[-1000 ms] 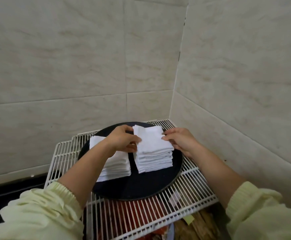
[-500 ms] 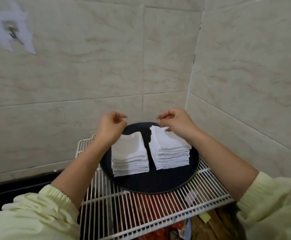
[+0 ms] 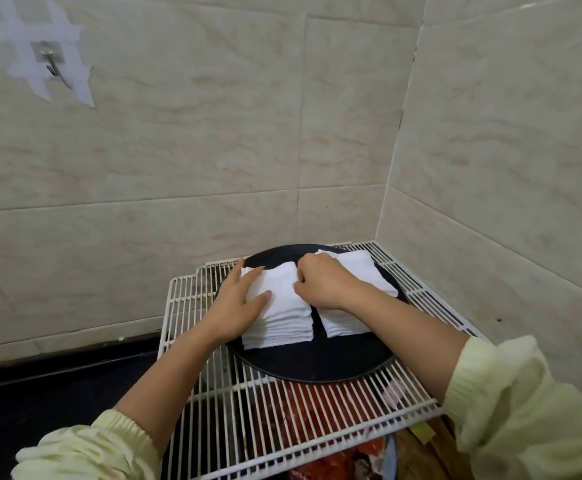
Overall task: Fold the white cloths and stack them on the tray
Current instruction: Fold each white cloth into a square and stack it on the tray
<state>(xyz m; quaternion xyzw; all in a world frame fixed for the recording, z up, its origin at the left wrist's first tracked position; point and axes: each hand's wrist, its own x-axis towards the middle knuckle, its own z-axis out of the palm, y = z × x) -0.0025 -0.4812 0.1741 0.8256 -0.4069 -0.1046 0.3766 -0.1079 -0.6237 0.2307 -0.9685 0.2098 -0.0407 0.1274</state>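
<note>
A left stack (image 3: 282, 310) and a right stack (image 3: 362, 271) of folded white cloths lie side by side, with a narrow gap between, in the round black tray (image 3: 317, 370) on a wire rack (image 3: 282, 427). Each stack's long axis runs away from the person, layered edges facing near. The left hand (image 3: 237, 303) lies flat, fingers spread, on the left stack. The right hand (image 3: 320, 282) is curled at that stack's right edge; whether it pinches cloth I cannot tell.
</note>
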